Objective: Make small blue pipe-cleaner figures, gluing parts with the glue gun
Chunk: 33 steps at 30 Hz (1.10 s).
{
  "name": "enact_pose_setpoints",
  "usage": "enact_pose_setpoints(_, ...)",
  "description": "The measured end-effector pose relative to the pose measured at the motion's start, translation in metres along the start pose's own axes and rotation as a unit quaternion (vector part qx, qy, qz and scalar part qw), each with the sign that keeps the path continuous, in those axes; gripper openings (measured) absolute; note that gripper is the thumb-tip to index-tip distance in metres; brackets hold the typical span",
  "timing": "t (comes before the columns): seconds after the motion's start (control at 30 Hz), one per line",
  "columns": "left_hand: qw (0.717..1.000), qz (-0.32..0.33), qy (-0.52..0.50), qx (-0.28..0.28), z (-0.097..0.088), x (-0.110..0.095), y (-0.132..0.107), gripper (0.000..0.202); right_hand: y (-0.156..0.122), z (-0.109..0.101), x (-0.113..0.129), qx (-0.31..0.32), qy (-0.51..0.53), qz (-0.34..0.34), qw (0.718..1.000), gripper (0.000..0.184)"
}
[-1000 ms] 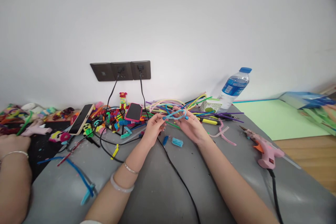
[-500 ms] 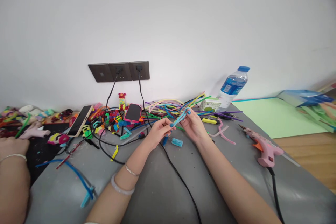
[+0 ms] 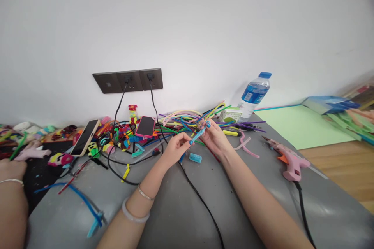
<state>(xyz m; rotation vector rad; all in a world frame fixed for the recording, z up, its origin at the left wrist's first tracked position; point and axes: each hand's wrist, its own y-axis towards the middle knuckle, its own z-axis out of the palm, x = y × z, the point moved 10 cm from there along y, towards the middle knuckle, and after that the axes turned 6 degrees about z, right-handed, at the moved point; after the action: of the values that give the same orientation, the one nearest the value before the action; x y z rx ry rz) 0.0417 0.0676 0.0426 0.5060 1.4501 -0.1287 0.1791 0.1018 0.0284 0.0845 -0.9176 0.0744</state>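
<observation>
Between my two hands stretches a light blue folded pipe cleaner (image 3: 199, 135), held above the grey table. My left hand (image 3: 177, 148) pinches its lower left end between thumb and fingers. At the upper right end, my right hand (image 3: 214, 137) grips it with fingertips closed. Just below them on the table lies a small flat blue pipe-cleaner piece (image 3: 195, 158). A darker blue bit (image 3: 182, 158) shows partly behind my left hand. Behind my hands spreads a heap of colourful pipe cleaners (image 3: 187, 114).
A pink glue gun (image 3: 292, 163) lies on the right, its cord trailing forward. A water bottle (image 3: 253, 95) leans by the wall. Black cables (image 3: 201, 198) cross the table. Two phones (image 3: 145, 126) and small figures (image 3: 133, 113) sit left. Another person's hand (image 3: 13, 171) is at far left.
The blue pipe cleaner's strands, spread a little apart before, now look pressed together into one narrower strip between my hands. The view has shifted slightly to the right.
</observation>
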Motion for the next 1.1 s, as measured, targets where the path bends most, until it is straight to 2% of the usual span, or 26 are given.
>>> enact_pose_setpoints(0.13,1.0,0.022,0.016,-0.003,0.0,-0.004,0.0,0.023,0.004,-0.006,-0.001,0.001,-0.015,-0.011,1.0,0.034)
enact_pose_setpoints(0.37,1.0,-0.001,0.007,0.009,0.001,-0.001,-0.001,0.019,0.003,-0.007,-0.004,-0.022,-0.005,0.008,1.0,0.037)
enact_pose_setpoints(0.47,0.999,-0.027,-0.023,0.02,0.005,0.003,-0.003,0.02,0.0,0.0,-0.001,-0.015,-0.031,0.007,0.999,0.031)
enact_pose_setpoints(0.67,0.981,-0.108,-0.146,0.063,0.019,0.016,-0.009,0.042,-0.008,0.018,-0.004,0.033,-0.088,0.032,0.995,0.03)
enact_pose_setpoints(0.83,0.971,-0.133,-0.164,0.11,0.029,0.017,-0.015,0.048,-0.013,0.034,-0.009,0.087,-0.168,0.019,0.982,0.031)
enact_pose_setpoints(0.93,0.974,-0.135,-0.147,0.108,0.029,0.019,-0.015,0.046,-0.014,0.04,-0.006,0.113,-0.257,-0.015,0.96,0.029)
enact_pose_setpoints(1.0,0.975,-0.14,-0.152,0.086,0.024,0.021,-0.013,0.04,-0.012,0.034,0.007,0.085,-0.354,-0.08,0.928,0.027)
enact_pose_setpoints(1.03,0.975,-0.14,-0.161,0.068,0.021,0.021,-0.012,0.037,-0.011,0.027,0.017,0.052,-0.414,-0.12,0.901,0.025)
enact_pose_setpoints(1.1,0.974,-0.132,-0.18,0.025,0.011,0.021,-0.009,0.031,-0.01,0.009,0.035,-0.037,-0.535,-0.176,0.825,0.022)
